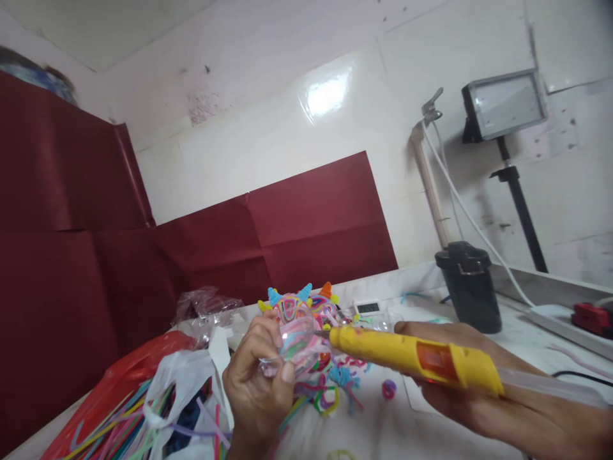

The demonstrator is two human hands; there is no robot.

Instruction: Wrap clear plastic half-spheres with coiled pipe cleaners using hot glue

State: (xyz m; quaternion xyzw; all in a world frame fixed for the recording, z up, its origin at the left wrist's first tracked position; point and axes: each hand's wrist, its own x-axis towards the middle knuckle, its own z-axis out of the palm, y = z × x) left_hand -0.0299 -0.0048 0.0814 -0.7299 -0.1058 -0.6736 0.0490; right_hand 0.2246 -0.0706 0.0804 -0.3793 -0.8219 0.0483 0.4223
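Note:
My left hand [261, 374] pinches a small clear plastic piece [297, 338] between thumb and fingers. In my right hand [472, 390] is a yellow glue gun [407, 354], with a clear glue stick [550, 386] sticking out of its back. The nozzle tip points left and is right beside the clear piece; I cannot tell if they touch. Behind my left hand stands a colourful pipe-cleaner figure [290, 308] with light blue horns. Curled pipe cleaners [345, 378] in blue, pink and green lie below the nozzle, and a small purple coil [389, 389] sits apart on the white table.
Bundled pipe cleaners [119, 425] fill red and white plastic bags [179, 377] at the left. A small digital display [366, 308] is at the back. On the right are a black lidded container [469, 287], a power strip [550, 319] with cables, and a lamp on a stand [507, 105].

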